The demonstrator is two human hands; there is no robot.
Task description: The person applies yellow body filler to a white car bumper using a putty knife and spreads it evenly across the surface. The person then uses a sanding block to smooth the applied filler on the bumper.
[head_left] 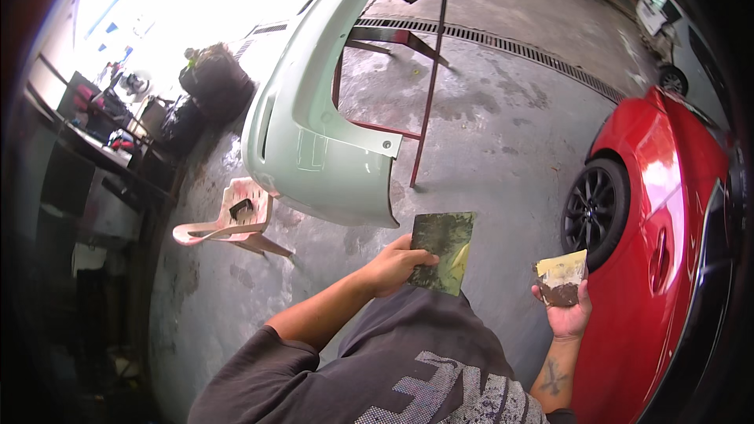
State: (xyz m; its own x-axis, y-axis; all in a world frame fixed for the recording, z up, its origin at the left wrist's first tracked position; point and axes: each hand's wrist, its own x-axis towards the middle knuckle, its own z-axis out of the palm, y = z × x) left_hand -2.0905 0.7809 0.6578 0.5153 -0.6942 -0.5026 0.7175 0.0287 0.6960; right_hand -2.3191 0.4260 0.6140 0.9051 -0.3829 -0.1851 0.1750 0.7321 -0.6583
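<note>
My left hand grips a square, dark green mixing board by its left edge, the thumb lying on its face. A smear of yellow filler sits near the board's right edge. In my right hand is a small flat filler spreader, its upper part coated pale yellow and its lower part dark and stained. Fingers and thumb close round the spreader's sides. The two hands are apart, in front of my body. Beyond them, a pale green car bumper rests on a dark red metal stand.
A red car with a black wheel stands close on my right. At left is a pinkish plastic chair with a small dark object on it. Black bags lie behind. A drain grate crosses the grey floor.
</note>
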